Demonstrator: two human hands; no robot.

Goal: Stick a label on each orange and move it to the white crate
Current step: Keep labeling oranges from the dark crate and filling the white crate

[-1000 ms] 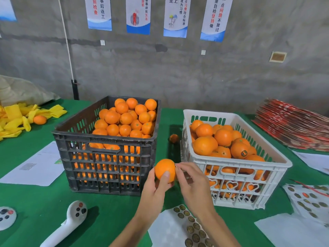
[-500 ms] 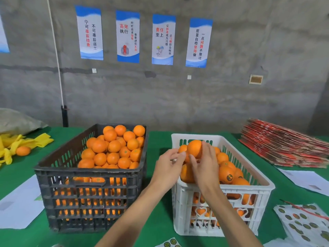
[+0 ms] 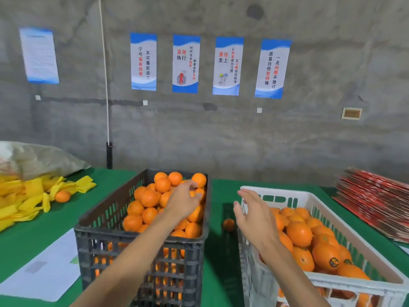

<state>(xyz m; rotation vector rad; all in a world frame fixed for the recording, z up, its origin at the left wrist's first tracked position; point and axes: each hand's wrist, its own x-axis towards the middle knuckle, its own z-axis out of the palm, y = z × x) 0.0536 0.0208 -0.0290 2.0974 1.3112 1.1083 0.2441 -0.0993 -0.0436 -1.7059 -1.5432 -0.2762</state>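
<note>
At the centre of the frame, the left hand (image 3: 181, 204) reaches over the oranges (image 3: 152, 204) piled in the dark crate (image 3: 141, 251), its fingers curled down among the top fruit near the crate's far right corner; whether they grip one yet I cannot tell. To the right, the right hand (image 3: 254, 218) hovers over the near left rim of the white crate (image 3: 354, 282), fingers loosely spread and holding nothing. That crate holds a heap of labelled oranges (image 3: 309, 244), some with dark round stickers showing. Between the two crates a single loose orange (image 3: 228, 224) sits on the green table (image 3: 33, 235). At lower left lies a white paper sheet (image 3: 46, 269); at far left, yellow wrappers (image 3: 24, 196) with another orange (image 3: 62, 196) among them. A red stack (image 3: 374, 200) fills the right edge, and posters (image 3: 208, 65) hang on the grey wall.
</note>
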